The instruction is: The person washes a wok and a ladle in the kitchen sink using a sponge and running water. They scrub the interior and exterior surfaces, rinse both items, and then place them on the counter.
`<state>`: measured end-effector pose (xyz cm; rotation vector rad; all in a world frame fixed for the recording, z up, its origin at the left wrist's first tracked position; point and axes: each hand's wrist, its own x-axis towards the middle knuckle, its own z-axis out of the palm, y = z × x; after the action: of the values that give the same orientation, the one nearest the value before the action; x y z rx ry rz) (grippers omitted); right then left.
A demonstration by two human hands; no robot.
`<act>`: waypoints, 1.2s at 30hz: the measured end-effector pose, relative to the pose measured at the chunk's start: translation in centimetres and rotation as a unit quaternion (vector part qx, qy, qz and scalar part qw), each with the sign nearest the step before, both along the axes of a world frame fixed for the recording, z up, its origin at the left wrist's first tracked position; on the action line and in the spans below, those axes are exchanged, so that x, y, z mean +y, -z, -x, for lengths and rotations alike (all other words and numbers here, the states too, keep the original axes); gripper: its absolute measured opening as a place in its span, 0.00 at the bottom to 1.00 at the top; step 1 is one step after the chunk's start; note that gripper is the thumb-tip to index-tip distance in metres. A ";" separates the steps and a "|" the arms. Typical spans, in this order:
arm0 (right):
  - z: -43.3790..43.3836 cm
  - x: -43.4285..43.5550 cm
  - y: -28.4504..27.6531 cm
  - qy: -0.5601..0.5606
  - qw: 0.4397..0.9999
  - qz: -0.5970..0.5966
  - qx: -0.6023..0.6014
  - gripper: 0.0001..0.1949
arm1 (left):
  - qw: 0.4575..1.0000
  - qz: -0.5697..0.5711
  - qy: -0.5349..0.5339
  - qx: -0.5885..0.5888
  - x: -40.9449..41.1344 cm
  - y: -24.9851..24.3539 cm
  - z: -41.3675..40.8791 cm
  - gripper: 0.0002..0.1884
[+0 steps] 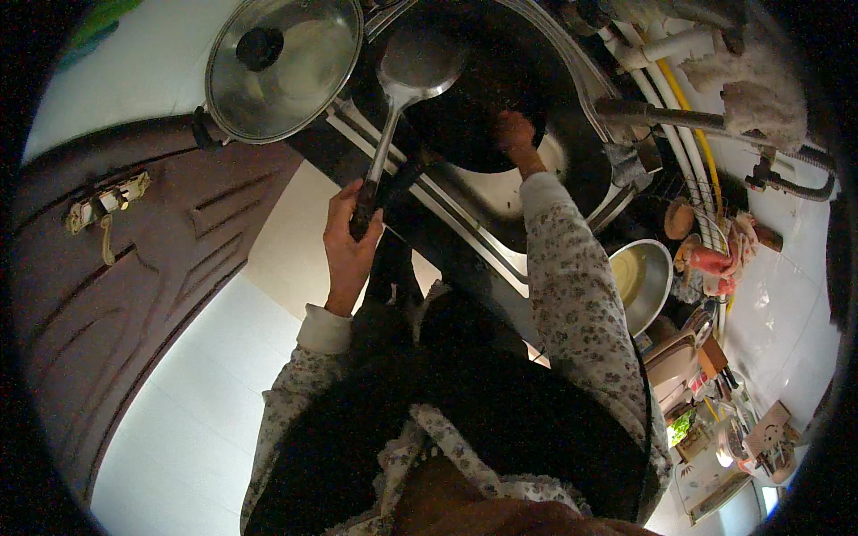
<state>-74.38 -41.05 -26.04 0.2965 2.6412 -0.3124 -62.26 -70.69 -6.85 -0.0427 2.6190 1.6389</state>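
Observation:
My left hand [354, 241] is closed around the dark handle of a metal wok spatula [387, 137]. The spatula's broad blade is raised at the upper middle of the view, over a large dark wok [449, 144]. The wok sits in a stainless steel sink [513, 201]. My right hand [519, 141] reaches to the inside of the wok near its rim; its fingers are blurred and dark, and whether they hold anything cannot be told.
A glass lid with a black knob [295, 74] lies at the upper left. A metal bowl [650, 288] stands right of my right forearm. Pipes [684, 134] and a wire basket [677, 201] are along the tiled wall. A brown door with a latch [154, 248] is at left.

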 end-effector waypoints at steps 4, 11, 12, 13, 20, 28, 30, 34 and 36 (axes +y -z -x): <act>-0.3 -3.1 4.3 -0.120 0.991 0.032 0.051 0.18 | 0.994 -0.022 -0.005 -0.103 0.7 1.1 -0.2 0.16; 0.5 -2.0 -1.2 -0.136 0.988 0.073 -0.026 0.12 | 0.997 0.023 -0.043 -0.061 0.7 1.0 -0.6 0.16; -0.4 -1.6 1.0 -0.172 0.980 0.087 0.050 0.12 | 0.997 0.025 -0.035 -0.064 0.9 1.1 -0.2 0.16; -2.2 -1.9 5.8 -0.206 0.965 0.103 0.125 0.12 | 0.997 0.030 -0.026 -0.068 1.1 1.2 0.1 0.16; 4.3 -4.9 2.7 -0.140 0.985 0.079 0.057 0.13 | 0.996 0.078 0.001 -0.052 0.3 1.1 0.5 0.17; -0.8 -5.8 3.6 -0.292 0.940 0.152 0.089 0.15 | 0.993 0.093 0.009 -0.069 0.2 1.0 0.5 0.18; 1.9 -7.1 6.6 -0.282 0.919 0.235 0.145 0.18 | 0.994 0.095 0.016 -0.056 0.2 1.0 0.5 0.18; 4.7 -5.0 15.0 -0.061 0.870 0.404 0.278 0.17 | 0.996 0.072 0.044 -0.043 0.2 1.4 1.5 0.19; 6.0 -5.6 6.9 -0.112 0.951 0.212 0.198 0.16 | 0.996 0.072 0.023 -0.039 -0.4 1.6 0.6 0.20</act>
<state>-80.33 -46.65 -32.93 -0.2314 2.8568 -0.9251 -62.85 -71.09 -8.45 -0.0509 2.6538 1.4026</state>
